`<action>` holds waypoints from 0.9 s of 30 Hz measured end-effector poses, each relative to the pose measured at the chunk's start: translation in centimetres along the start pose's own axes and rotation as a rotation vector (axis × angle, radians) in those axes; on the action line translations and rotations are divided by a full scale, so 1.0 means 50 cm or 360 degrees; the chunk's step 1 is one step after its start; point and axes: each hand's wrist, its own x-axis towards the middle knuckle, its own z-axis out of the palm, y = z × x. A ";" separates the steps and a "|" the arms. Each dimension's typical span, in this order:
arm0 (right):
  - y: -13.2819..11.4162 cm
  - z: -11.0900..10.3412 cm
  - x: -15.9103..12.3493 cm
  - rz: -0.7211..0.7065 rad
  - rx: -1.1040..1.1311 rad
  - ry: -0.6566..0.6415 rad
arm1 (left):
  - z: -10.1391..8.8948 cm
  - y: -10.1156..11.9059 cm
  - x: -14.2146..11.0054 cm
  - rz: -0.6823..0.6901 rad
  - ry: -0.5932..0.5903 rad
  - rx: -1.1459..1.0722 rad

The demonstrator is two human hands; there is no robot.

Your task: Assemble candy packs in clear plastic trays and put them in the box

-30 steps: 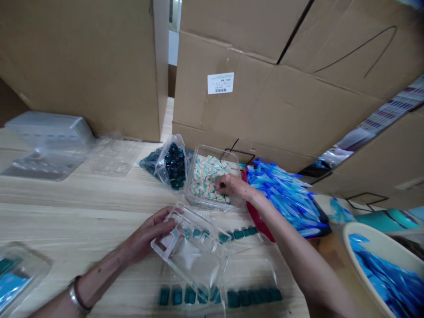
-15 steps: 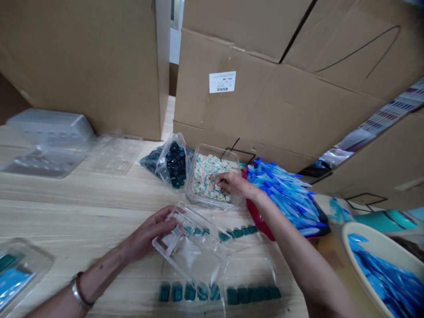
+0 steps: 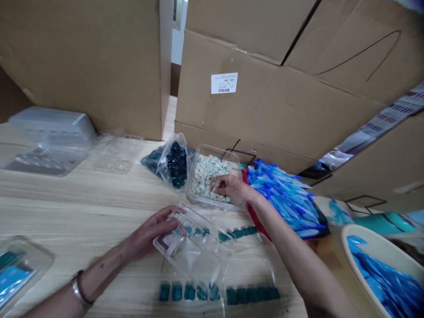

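My left hand [image 3: 162,227] grips the upper left edge of an unfolded clear plastic clamshell box [image 3: 198,256], held tilted above the table. My right hand [image 3: 232,187] reaches into a clear tub [image 3: 217,204] filled with small pastel-striped pieces [image 3: 207,170]; its fingers are pinched down at the pieces, and whether one is between the fingertips is hidden. Below the clamshell, two rows of dark teal square pieces [image 3: 253,295] lie in clear trays. A plastic bag [image 3: 177,161] of similar dark teal pieces stands left of the tub.
A red tray [image 3: 256,216] heaped with blue slender pieces [image 3: 285,194] is right of the tub. At the lower right stands a cream bucket [image 3: 347,260] with blue packets. Stacked clear clamshells [image 3: 53,128] sit back left, a packed box [image 3: 20,274] front left. Large cardboard boxes [image 3: 265,110] wall the back.
My right hand has shifted slightly left and its fingers have closed into a pinch among the striped pieces. My left hand and the clamshell are nearly still.
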 end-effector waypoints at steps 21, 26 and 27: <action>-0.012 -0.034 0.002 -0.0129 0.0019 -0.0342 | 0.004 -0.001 0.001 -0.0063 0.0038 -0.0048; 0.008 -0.025 0.032 -0.0182 -0.0099 -0.0423 | 0.001 -0.003 0.002 -0.0065 0.0032 -0.0024; 0.013 -0.022 0.038 -0.0176 -0.0101 -0.0418 | 0.001 -0.003 0.002 -0.0066 0.0033 -0.0018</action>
